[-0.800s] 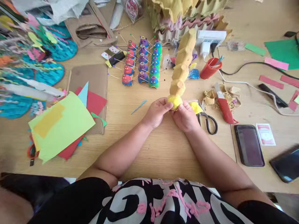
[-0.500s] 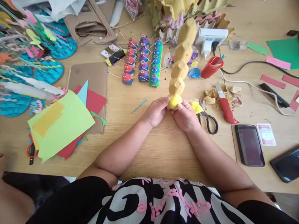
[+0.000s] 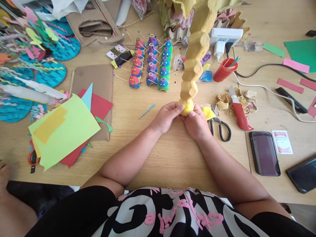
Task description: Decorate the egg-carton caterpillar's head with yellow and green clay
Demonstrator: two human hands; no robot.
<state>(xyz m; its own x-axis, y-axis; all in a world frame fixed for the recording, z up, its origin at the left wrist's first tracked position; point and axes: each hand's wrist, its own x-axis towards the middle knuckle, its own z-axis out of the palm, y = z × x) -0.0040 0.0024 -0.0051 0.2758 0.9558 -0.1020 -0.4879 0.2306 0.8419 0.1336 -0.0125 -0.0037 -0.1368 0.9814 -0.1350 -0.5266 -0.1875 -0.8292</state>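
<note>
A long tan strip of egg-carton cups [image 3: 194,65] stands upright, its near end between my two hands. Bright yellow clay [image 3: 187,108] covers that lowest cup. My left hand [image 3: 168,117] pinches its left side, thumb on the clay. From the right, my right hand [image 3: 197,123] grips the same end with thumb pressed to the yellow. Just beyond my right hand lie more yellow clay [image 3: 208,112] and black-handled scissors [image 3: 219,128]. A thin blue stick [image 3: 147,111] rests on the table left of my left hand.
Three rows of clay-covered carton caterpillars [image 3: 151,62] stand at the back. Right are a red cup [image 3: 225,69], a red-handled knife [image 3: 239,112], a phone [image 3: 264,153] and a power strip [image 3: 227,35] with cables. Coloured paper [image 3: 66,128] lies left. Another person's arm [image 3: 14,207] shows lower left.
The carton strip has tilted, its far end rising toward the camera and showing more of its side. My left thumb has shifted right onto the yellow clay.
</note>
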